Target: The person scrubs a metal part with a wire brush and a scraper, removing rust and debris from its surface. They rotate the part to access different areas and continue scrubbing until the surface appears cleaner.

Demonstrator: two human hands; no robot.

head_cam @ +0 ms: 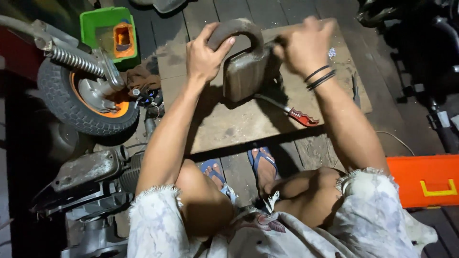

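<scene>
The left hand [204, 56] was closed around the curved pipe of a rusty grey metal muffler-like part [244, 67] standing on a worn wooden board [224, 119]. The right hand [303, 45] was clenched against its far side, hiding whatever it held there. A red-handled tool [299, 115] lay partly under the part. A green plastic tray [109, 31] held an orange box [123, 38], its contents indistinct. An orange case [423, 179] was cut off at the right edge.

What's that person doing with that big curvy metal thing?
A person crouches over a wooden board on the floor, gripping a rusty curved metal part. The left hand holds its arched top, and the right hand grips its right side. A red-handled tool lies beneath it, and a small wheel sits to the left.
</scene>
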